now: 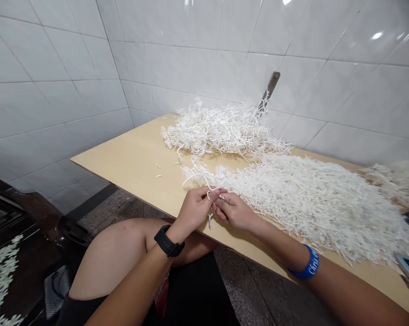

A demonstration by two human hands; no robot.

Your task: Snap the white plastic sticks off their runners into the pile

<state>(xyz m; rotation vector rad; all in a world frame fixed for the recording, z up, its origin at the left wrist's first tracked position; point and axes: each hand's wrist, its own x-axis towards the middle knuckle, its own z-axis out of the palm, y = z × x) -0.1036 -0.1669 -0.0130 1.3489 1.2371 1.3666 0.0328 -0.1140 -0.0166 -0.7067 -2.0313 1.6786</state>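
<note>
Our left hand (194, 209) and right hand (234, 211) pinch a few white strands (214, 193) together above the pale wooden surface (136, 168). Beside them lies a broad, evenly spread white fibre mass (313, 208); beyond, a looser tangled white heap (221, 130).

Plywood tabletop (132, 167): far edge against tiled wall (190, 54). On tabletop, toward far edge: rear heap of shredded strands (221, 129). On tabletop, nearer and rightward: front heap of shredded strands (309, 203). Tabletop's right end: third heap of shredded strands (394, 181). Beyond far edge, on wall: metal bracket (268, 86).
</note>
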